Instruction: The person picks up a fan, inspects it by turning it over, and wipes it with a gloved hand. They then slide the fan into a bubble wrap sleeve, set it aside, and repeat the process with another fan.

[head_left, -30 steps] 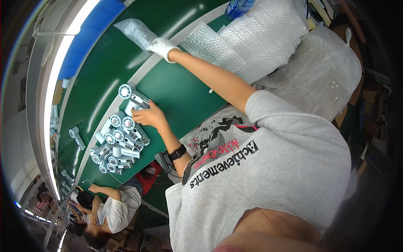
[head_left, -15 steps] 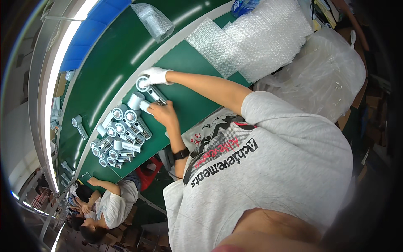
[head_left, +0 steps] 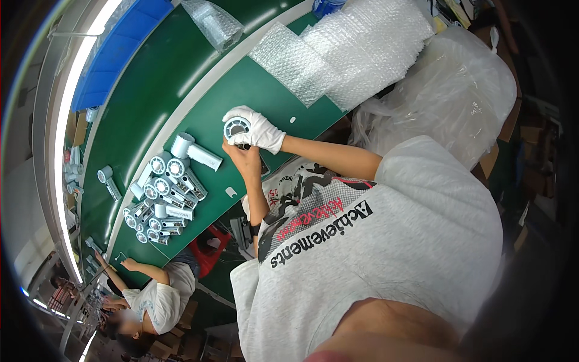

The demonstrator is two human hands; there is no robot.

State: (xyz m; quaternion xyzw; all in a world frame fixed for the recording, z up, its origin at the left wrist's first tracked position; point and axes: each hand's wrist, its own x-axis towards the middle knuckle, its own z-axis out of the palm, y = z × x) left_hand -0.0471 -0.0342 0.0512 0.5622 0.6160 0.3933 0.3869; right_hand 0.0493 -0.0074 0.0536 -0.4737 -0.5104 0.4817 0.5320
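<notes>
Fan (head_left: pixel 236 128) is held above the green bench (head_left: pixel 274 99), right of the fan pile (head_left: pixel 160 198). Gloved right hand (head_left: pixel 256 130) is curled round its round head. Bare left hand (head_left: pixel 241 159) is closed on the handle below. The grille faces up, probably for checking.

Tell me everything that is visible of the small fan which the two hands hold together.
The small fan is pale grey and looks like plastic. Its round head has a grille of spokes around a hub and faces up toward the camera. The handle is mostly hidden behind the hands. The white-gloved hand wraps the head from the right, and the bare hand grips it from below. It is held above the green table, apart from the pile of similar fans.
</notes>
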